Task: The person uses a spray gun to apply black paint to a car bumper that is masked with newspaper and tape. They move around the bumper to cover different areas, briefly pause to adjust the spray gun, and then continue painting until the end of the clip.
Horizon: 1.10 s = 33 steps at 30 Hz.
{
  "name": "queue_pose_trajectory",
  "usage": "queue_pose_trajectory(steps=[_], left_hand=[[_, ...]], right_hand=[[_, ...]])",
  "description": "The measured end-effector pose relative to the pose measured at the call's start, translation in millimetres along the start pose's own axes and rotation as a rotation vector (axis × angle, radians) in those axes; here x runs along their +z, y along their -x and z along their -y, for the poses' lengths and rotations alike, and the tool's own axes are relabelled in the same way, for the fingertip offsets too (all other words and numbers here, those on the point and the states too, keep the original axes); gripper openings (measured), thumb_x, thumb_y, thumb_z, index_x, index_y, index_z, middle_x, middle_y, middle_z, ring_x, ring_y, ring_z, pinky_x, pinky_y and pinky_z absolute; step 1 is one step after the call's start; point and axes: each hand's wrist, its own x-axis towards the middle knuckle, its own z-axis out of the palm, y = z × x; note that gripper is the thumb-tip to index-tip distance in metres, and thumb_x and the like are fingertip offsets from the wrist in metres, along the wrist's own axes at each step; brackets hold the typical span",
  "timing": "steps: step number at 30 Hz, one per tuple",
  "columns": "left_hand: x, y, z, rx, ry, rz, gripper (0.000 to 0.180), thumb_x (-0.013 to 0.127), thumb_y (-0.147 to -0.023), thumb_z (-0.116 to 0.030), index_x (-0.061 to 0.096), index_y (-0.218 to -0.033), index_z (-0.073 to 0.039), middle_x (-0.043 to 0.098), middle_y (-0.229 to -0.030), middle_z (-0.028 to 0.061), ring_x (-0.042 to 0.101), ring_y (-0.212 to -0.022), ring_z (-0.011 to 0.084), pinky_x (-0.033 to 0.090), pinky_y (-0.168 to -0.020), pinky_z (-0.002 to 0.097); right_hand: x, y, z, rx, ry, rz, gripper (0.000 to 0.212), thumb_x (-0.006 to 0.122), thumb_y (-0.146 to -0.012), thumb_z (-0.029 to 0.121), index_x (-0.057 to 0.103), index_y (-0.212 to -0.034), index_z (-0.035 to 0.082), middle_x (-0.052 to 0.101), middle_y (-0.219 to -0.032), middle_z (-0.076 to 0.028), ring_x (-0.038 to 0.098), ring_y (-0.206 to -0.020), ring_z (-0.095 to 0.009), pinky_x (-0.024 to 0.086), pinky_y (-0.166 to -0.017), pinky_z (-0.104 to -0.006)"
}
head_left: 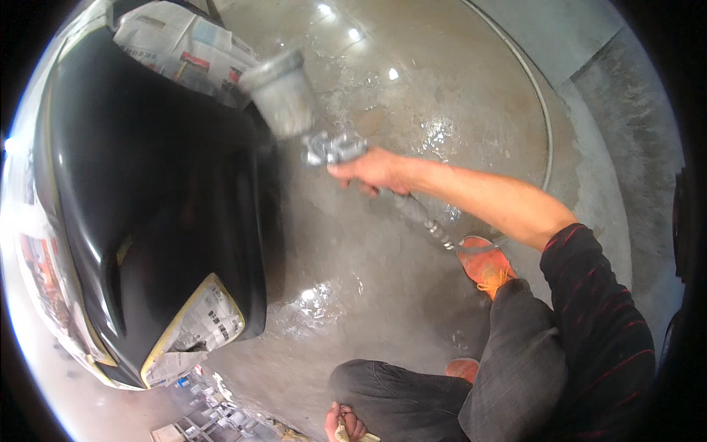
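My right hand point(377, 169) is wrapped round the grip of a metal spray gun point(335, 149). On top of the gun sits a greyish-white paint cup point(286, 103), slightly blurred and tilted. The gun is held just right of a glossy black car body panel point(162, 162), apart from its surface. An air hose point(442, 234) runs from the bottom of the grip past my foot. Low in the view, by my knee, my left hand point(346, 421) is closed on a pale yellow piece point(353, 435), whose kind I cannot make out.
Newspaper masking point(184, 48) covers the panel's far end, and another taped newspaper patch point(202, 324) fills its near corner. A long hose point(541, 103) curves over the wet concrete floor point(353, 250). My orange shoe point(486, 261) stands on it. Cluttered small items point(213, 409) lie at the lower left.
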Motion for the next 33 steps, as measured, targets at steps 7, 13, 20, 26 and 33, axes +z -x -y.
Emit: queue_pose_trajectory(steps=[7, 13, 20, 26, 33], left_hand=[[30, -7, -8, -0.017, 0.042, 0.003, 0.031, 0.056, -0.107, -0.044, 0.061, -0.09, -0.018, 0.037, -0.052, -0.0079, 0.032, -0.042, 0.0102, 0.026, -0.04, 0.0282], [50, -12, -8, 0.006, 0.039, -0.28, 0.026, 0.06, -0.104, -0.043, 0.063, -0.093, -0.019, 0.038, -0.057, -0.0096, 0.038, -0.049, 0.0079, 0.028, -0.044, 0.027], [60, -18, -15, -0.05, 0.034, -0.2, 0.028, 0.062, -0.102, -0.047, 0.063, -0.095, -0.02, 0.038, -0.058, -0.0104, 0.038, -0.05, 0.0077, 0.028, -0.045, 0.0278], [48, -24, -18, -0.084, 0.06, 0.052, 0.039, 0.046, -0.109, -0.043, 0.064, -0.096, -0.01, 0.034, -0.044, -0.0011, 0.027, -0.032, 0.0171, 0.023, -0.036, 0.0339], [26, -14, -6, -0.024, 0.026, 0.077, 0.038, 0.048, -0.108, -0.043, 0.064, -0.099, -0.01, 0.032, -0.044, -0.0022, 0.028, -0.032, 0.0153, 0.023, -0.036, 0.0328]], right_hand=[[-34, -65, 11, -0.011, -0.037, -0.003, 0.027, 0.066, -0.102, 0.038, 0.063, -0.104, 0.011, 0.061, -0.087, -0.002, 0.049, -0.058, -0.011, 0.042, -0.048, -0.0314], [-84, -117, 83, 0.071, -0.004, 0.005, 0.034, 0.064, -0.104, 0.041, 0.065, -0.109, 0.007, 0.063, -0.088, -0.002, 0.049, -0.058, -0.011, 0.044, -0.05, -0.0294], [-92, -90, 190, -0.337, -0.143, 0.32, 0.028, 0.064, -0.105, 0.037, 0.063, -0.103, 0.009, 0.059, -0.087, 0.001, 0.041, -0.053, -0.001, 0.036, -0.044, -0.0176], [-91, -65, 163, -0.213, -0.24, 0.144, 0.03, 0.063, -0.105, 0.039, 0.063, -0.106, 0.009, 0.06, -0.089, 0.002, 0.041, -0.054, -0.001, 0.036, -0.044, -0.019], [-69, -40, 40, -0.108, 0.088, -0.326, 0.028, 0.063, -0.104, 0.034, 0.068, -0.12, 0.011, 0.068, -0.091, -0.004, 0.051, -0.056, -0.011, 0.046, -0.05, -0.0307]])
